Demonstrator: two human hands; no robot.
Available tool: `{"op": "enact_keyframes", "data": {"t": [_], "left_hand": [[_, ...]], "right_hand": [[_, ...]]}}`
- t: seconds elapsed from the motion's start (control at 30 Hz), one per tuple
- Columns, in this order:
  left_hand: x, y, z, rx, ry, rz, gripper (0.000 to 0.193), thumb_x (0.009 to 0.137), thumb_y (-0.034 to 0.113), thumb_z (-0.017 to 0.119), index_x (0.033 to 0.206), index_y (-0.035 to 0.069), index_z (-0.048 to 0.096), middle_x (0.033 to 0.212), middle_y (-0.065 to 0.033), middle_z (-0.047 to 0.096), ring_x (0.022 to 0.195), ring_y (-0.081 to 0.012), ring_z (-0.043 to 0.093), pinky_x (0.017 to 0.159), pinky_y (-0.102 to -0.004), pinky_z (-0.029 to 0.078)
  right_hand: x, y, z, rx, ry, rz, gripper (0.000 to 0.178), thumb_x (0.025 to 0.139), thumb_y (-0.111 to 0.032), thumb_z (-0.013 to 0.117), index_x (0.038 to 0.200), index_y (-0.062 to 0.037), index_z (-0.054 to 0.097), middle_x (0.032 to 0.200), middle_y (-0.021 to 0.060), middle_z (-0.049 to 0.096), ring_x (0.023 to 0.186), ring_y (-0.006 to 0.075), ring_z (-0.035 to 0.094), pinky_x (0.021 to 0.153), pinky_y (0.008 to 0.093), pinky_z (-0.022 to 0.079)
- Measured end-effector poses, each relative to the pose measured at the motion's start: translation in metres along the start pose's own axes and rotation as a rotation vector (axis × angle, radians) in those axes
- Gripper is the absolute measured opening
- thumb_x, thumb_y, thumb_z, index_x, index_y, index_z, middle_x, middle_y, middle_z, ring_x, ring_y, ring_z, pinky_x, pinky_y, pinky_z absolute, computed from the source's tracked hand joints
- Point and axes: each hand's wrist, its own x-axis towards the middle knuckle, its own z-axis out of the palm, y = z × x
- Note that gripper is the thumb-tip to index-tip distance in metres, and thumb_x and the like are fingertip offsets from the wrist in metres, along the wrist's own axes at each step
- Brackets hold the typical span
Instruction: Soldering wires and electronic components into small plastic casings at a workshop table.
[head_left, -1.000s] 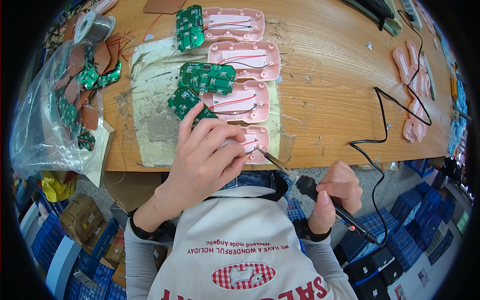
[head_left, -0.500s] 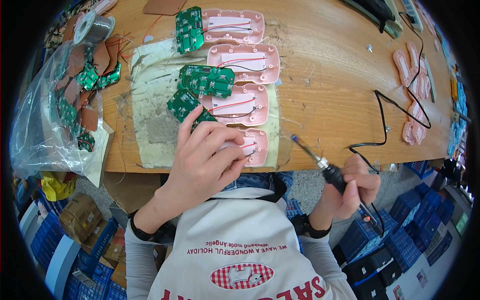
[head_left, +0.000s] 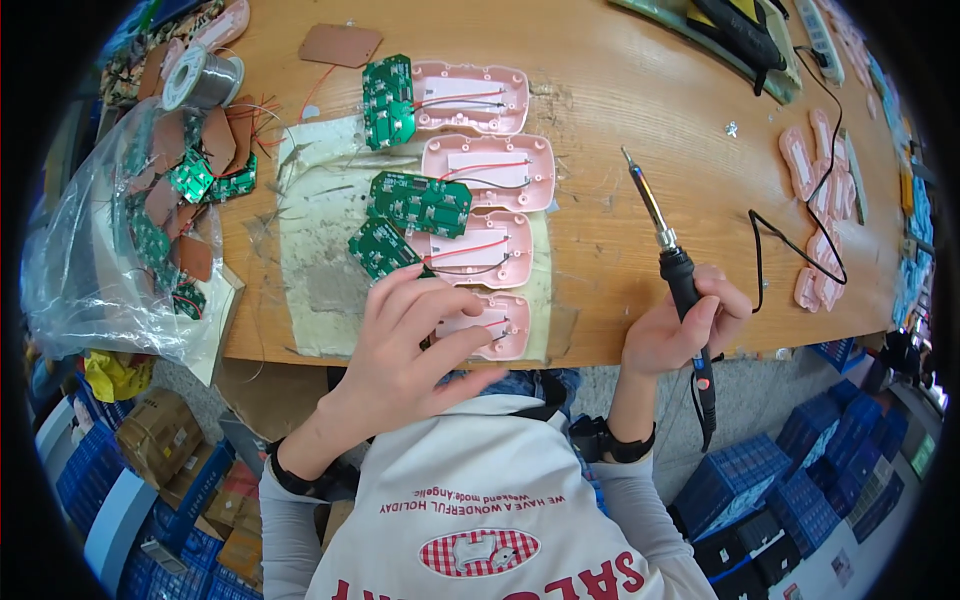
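Gripped in my right hand [head_left: 690, 325] is a black-handled soldering iron [head_left: 677, 275], its metal tip pointing up and away over the bare wood. My left hand [head_left: 405, 345] is open, fingers spread above the nearest pink plastic shell [head_left: 512, 340], partly hiding it. The index fingertip is at the lower edge of a tilted green circuit board [head_left: 378, 250]; whether it touches is hard to tell. Beyond lie three more pink shells in a column, with red and black wires inside. A second green board [head_left: 425, 202] overlaps two shells, and a third board [head_left: 388, 103] sits beside the farthest.
At left, a clear plastic bag [head_left: 85, 270] holds green and brown boards, with a solder wire spool [head_left: 205, 80] behind it. A brown board [head_left: 340, 45] lies at the far edge. Pink shell parts [head_left: 822, 170] and the black cord [head_left: 757, 250] are at right.
The soldering iron has swung more upright, its tip now farther from me. My left fingers have spread apart from their earlier pinch near the nearest shell's wires. The whole view has shifted slightly.
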Motion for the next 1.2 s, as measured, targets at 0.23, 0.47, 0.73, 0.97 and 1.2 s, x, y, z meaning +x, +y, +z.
{"op": "enact_keyframes", "data": {"t": [0.23,0.47,0.73,0.97,1.2], "left_hand": [[0.012,-0.004,-0.015,0.249,-0.266,-0.076,0.072,0.063,0.039,0.076,0.128,0.020,0.050,0.144,-0.0159,0.028,0.132,-0.0381,0.024,0.105,-0.0567,0.020],[-0.020,0.000,-0.027,0.274,-0.261,-0.054,0.056,0.063,0.028,0.075,0.112,0.010,0.056,0.137,-0.0096,0.040,0.127,-0.0312,0.035,0.104,-0.0503,0.028],[-0.111,0.010,-0.060,0.127,-0.086,-0.167,0.058,0.056,0.023,0.078,0.110,0.010,0.059,0.122,-0.0043,0.053,0.115,-0.0264,0.048,0.095,-0.0390,0.035],[-0.212,0.016,-0.106,-0.239,0.033,-0.711,0.063,0.054,0.019,0.085,0.108,0.002,0.058,0.118,-0.0126,0.055,0.111,-0.0284,0.053,0.097,-0.0366,0.038],[-0.320,-0.119,-0.026,0.083,0.033,-0.890,0.063,0.064,0.028,0.080,0.114,-0.004,0.056,0.120,-0.0202,0.056,0.110,-0.0309,0.055,0.095,-0.0343,0.042]], "right_hand": [[0.001,0.001,0.003,-0.004,0.058,0.045,0.010,0.080,-0.008,0.048,0.086,-0.0002,0.046,0.070,0.0094,0.048,0.063,0.0138,0.043,0.060,0.0265,0.035],[-0.003,-0.001,0.003,-0.084,0.053,0.112,0.011,0.085,-0.013,0.049,0.085,-0.0021,0.048,0.081,0.0096,0.051,0.072,0.0124,0.045,0.067,0.0247,0.039],[-0.001,0.001,0.004,-0.101,0.095,0.132,0.008,0.084,-0.006,0.048,0.080,0.0004,0.051,0.077,0.0065,0.052,0.071,0.0116,0.046,0.070,0.0261,0.038],[-0.001,0.005,0.006,-0.109,0.082,0.124,0.013,0.088,-0.014,0.050,0.079,-0.0035,0.050,0.074,0.0020,0.048,0.063,0.0060,0.039,0.055,0.0191,0.030],[0.003,-0.003,0.014,-0.091,0.100,0.132,0.015,0.088,-0.016,0.050,0.077,-0.0058,0.047,0.067,0.0001,0.044,0.054,0.0051,0.034,0.047,0.0195,0.024]]}}
